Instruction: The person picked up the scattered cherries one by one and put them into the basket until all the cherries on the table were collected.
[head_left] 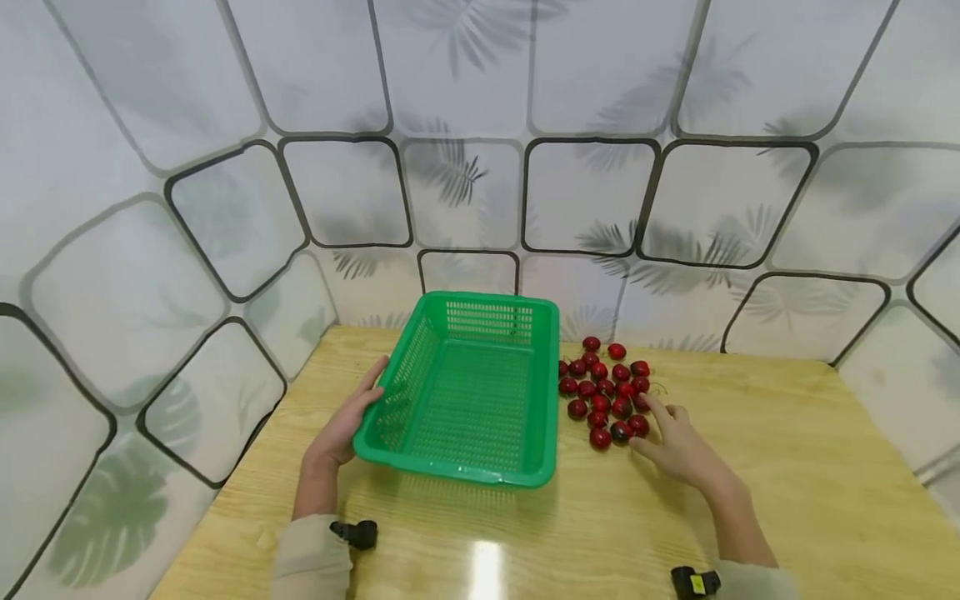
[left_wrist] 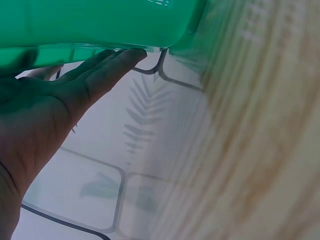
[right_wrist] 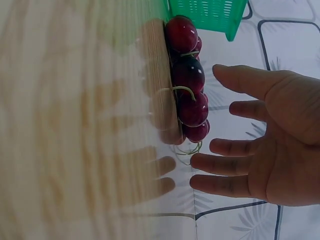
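A green plastic basket [head_left: 480,400] with slotted walls stands on the wooden table, its bottom bare. My left hand [head_left: 345,425] is against its left side; in the left wrist view the fingers [left_wrist: 107,75] extend fairly straight along the basket wall [left_wrist: 100,22], below its rim. Dark red cherries [head_left: 606,387], several with thin stems, lie in a loose cluster to the right of the basket. At that cluster's right edge is my right hand [head_left: 678,446], fingers spread and holding nothing. Cherries [right_wrist: 192,109] show just beyond those fingertips in the right wrist view.
The wooden table [head_left: 787,450] spreads out around the basket and cherries. Behind it and along the left rises a wall [head_left: 468,196] with a stone-outline and leaf pattern. Dark wrist cameras [head_left: 356,533] sit at both sleeves.
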